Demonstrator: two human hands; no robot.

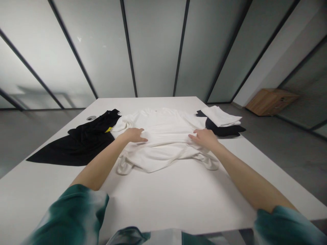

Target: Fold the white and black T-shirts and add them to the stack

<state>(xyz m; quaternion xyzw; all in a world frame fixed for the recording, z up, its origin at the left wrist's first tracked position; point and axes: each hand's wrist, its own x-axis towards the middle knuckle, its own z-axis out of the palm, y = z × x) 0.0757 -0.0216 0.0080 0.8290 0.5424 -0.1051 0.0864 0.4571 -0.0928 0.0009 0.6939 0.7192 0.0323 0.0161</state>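
A white T-shirt (166, 126) lies spread on the table, its near part rumpled into loose folds. My left hand (134, 135) rests at the left side of the shirt, thumb and fingers apart. On the opposite side, my right hand (204, 137) touches the fabric with its fingers also spread. Neither hand grips the cloth.
Dark crumpled clothing (87, 143) with a small yellow patch (108, 129) lies left on the white table (178, 197). At the right is a folded white garment (221, 115) on folded black clothes (224, 131). A wooden cabinet (268, 101) stands beyond, on the floor.
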